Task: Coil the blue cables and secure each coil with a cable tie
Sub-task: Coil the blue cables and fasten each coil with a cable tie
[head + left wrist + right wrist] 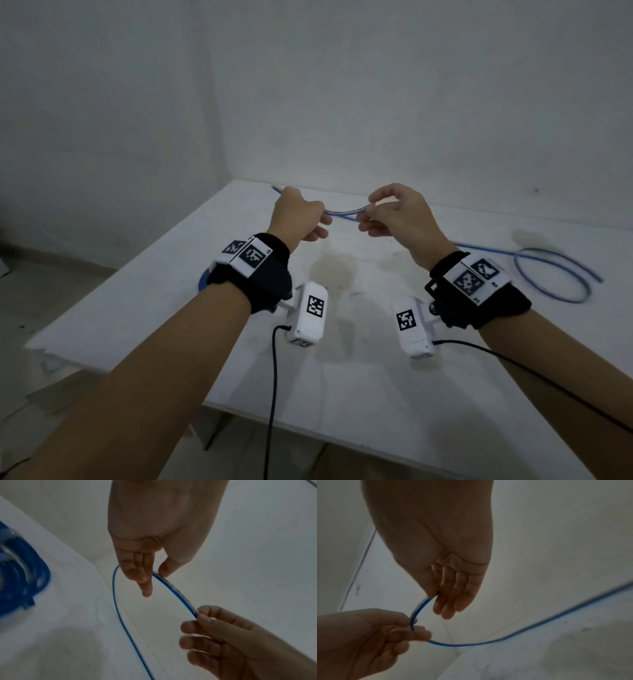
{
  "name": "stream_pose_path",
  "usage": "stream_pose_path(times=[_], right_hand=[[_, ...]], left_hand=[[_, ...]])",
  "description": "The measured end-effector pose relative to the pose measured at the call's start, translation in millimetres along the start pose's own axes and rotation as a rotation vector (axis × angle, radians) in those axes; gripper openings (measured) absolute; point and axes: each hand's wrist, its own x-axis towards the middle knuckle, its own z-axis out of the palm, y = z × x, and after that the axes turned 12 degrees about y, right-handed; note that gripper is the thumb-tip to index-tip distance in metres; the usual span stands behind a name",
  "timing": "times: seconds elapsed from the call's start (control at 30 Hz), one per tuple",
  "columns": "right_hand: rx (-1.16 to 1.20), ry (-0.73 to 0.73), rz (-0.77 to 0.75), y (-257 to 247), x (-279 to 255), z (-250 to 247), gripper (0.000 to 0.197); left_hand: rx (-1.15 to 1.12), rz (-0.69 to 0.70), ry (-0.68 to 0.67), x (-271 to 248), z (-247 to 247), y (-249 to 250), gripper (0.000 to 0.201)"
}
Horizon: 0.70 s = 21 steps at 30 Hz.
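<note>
A thin blue cable (342,214) sags in a short arc between my two hands above the white table (359,377). My left hand (321,221) pinches it between thumb and fingers; the left wrist view shows the pinch on the cable (175,595). My right hand (369,213) pinches the other end of the arc (419,607) with thumb and forefinger, its other fingers loosely extended. From the left hand the cable runs back over the table's far edge, then trails right into loose loops (555,274). No cable tie is visible.
A finished blue coil (22,574) lies on the table by its left edge, mostly hidden under my left wrist in the head view. Grey walls stand close behind the table. Black camera leads hang from both wrists.
</note>
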Motion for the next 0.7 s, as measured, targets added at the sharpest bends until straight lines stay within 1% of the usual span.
stream_pose_path(times=[0.03,0.07,0.1,0.13,0.23,0.27,0.37,0.4,0.47,0.5,0.57,0.63,0.7], right_hand=[[0.079,0.052,0.046,0.0,-4.5,-9.0,0.013],[0.148,0.089,0.089,-0.2,-9.0,-17.7,0.019],[0.205,0.112,0.128,-0.3,-13.8,-26.1,0.023],[0.247,0.122,0.157,-0.5,-19.3,-34.2,0.023],[0.256,0.12,0.188,1.8,-35.4,-52.7,0.013],[0.242,0.148,0.189,3.6,-39.5,-58.4,0.012],[0.227,0.298,0.201,11.8,-46.7,-81.6,0.014],[0.247,0.327,0.22,14.7,-48.7,-90.8,0.016],[0.322,0.326,0.27,20.6,-53.8,-108.7,0.017],[0.368,0.313,0.293,23.4,-56.2,-116.5,0.016],[0.452,0.287,0.323,27.1,-62.5,-128.8,0.014],[0.518,0.287,0.325,30.6,-68.8,-137.2,0.01],[0.565,0.327,0.31,32.3,-74.6,-145.0,0.008]], left_hand=[[-0.023,0.014,-0.009,-8.4,10.4,3.5,0.035],[-0.046,0.032,-0.02,-16.9,20.2,6.9,0.024],[-0.061,0.047,-0.039,-26.1,29.6,9.7,0.016],[-0.069,0.066,-0.063,-34.9,39.7,11.4,0.012],[-0.044,0.154,-0.111,-61.8,68.2,14.5,0.013],[-0.044,0.185,-0.117,-70.3,77.0,15.4,0.015],[-0.051,0.23,-0.155,-92.7,97.6,15.1,0.016],[-0.049,0.24,-0.178,-98.8,102.9,14.1,0.016],[-0.033,0.262,-0.247,-111.6,110.8,11.8,0.018],[-0.032,0.261,-0.28,-118.4,113.7,11.0,0.018],[-0.068,0.214,-0.324,-130.2,118.5,9.0,0.02],[-0.124,0.135,-0.307,-135.7,122.0,5.8,0.024],[-0.15,0.069,-0.242,-135.3,123.5,0.9,0.021]])
